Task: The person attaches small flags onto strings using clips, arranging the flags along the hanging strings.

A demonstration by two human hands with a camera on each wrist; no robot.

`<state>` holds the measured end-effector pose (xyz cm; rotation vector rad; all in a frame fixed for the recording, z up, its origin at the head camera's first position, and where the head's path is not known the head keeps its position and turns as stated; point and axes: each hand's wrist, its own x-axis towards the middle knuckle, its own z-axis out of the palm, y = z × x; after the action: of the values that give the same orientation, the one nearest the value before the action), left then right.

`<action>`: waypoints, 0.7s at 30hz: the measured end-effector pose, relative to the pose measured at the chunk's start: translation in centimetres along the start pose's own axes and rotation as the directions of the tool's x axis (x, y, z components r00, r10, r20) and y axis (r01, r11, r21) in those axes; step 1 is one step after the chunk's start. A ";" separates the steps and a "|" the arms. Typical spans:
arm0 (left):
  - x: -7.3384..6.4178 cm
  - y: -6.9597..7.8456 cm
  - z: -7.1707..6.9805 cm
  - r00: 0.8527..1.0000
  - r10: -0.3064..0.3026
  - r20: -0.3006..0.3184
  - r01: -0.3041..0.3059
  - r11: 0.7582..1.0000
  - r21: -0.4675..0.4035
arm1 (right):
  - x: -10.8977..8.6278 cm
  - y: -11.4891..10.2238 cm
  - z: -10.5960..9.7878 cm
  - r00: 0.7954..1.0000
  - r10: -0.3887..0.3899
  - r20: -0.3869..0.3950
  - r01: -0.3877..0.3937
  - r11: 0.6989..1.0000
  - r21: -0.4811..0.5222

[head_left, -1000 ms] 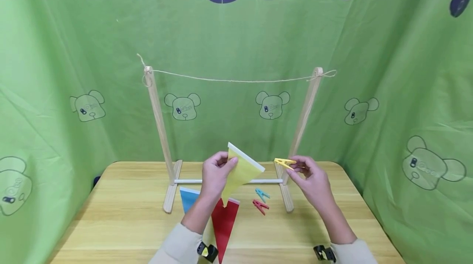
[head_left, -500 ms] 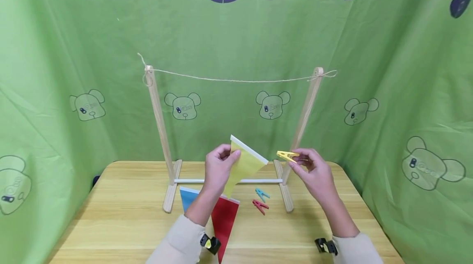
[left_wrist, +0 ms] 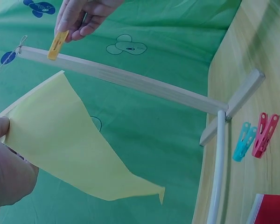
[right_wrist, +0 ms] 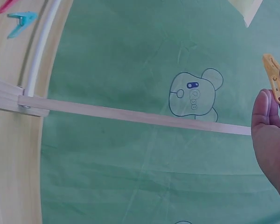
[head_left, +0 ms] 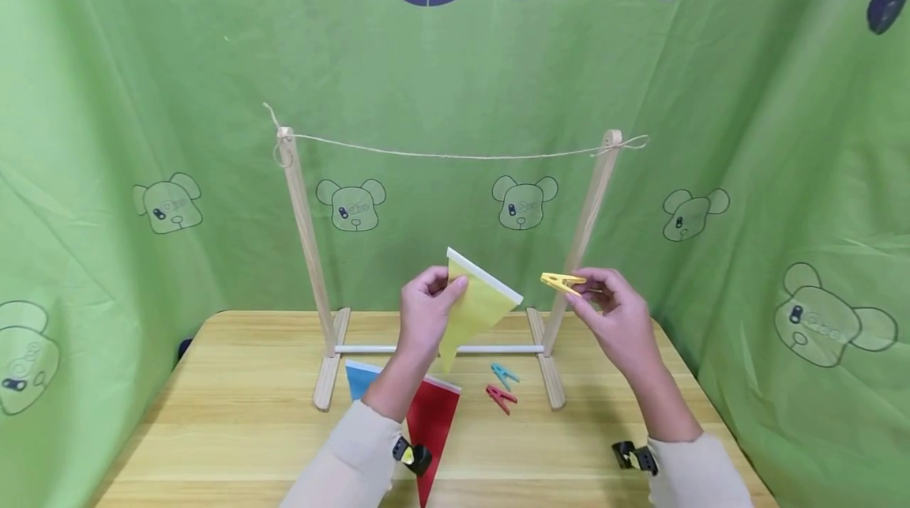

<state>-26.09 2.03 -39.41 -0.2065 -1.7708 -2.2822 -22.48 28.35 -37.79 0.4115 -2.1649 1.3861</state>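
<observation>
My left hand (head_left: pixel 425 314) pinches a yellow triangular pennant (head_left: pixel 478 304) near the left end of its white top edge. The pennant hangs tilted above the table, and its lower tip bends in the left wrist view (left_wrist: pixel 79 140). To the right, my right hand (head_left: pixel 617 317) holds a yellow clothespin (head_left: pixel 563 282) between thumb and fingers, its free end pointing at the pennant with a gap between them. Beneath the left forearm lie a red pennant (head_left: pixel 432 421) and a blue pennant (head_left: pixel 361 378), partly hidden by the arm. A blue clothespin (head_left: pixel 505 374) and a red clothespin (head_left: pixel 502 397) lie nearby.
Behind the hands stands a wooden frame with a left post (head_left: pixel 307 243) and a right post (head_left: pixel 592 212). A slack string (head_left: pixel 441 155) runs between their tops, and a white bar (head_left: pixel 362 349) joins the feet on the wooden table (head_left: pixel 235 413). Green curtain (head_left: pixel 441 65) surrounds it.
Both hands have risen and shifted slightly right, carrying the yellow pennant and the yellow clothespin upward. The frame, the other pennants and the clothespins on the table have stayed put.
</observation>
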 end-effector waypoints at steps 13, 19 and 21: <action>1.0 0.1 1.1 1.000 -0.028 0.011 0.028 0.999 -0.037 | 2.3 -0.5 -1.0 1.000 -0.010 -0.011 0.010 0.999 -0.037; 1.3 0.0 1.7 0.999 -0.034 0.000 0.034 0.999 -0.029 | 3.6 -1.0 -1.5 1.000 -0.012 -0.017 0.011 0.999 -0.037; 1.4 0.0 1.9 0.999 -0.039 -0.004 0.039 0.999 -0.026 | 3.9 -1.3 -1.6 1.000 -0.003 -0.022 0.002 1.000 -0.030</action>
<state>-27.51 3.75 -38.56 -0.1738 -1.7584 -2.3321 -24.58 29.34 -34.00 0.3860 -2.1637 1.3488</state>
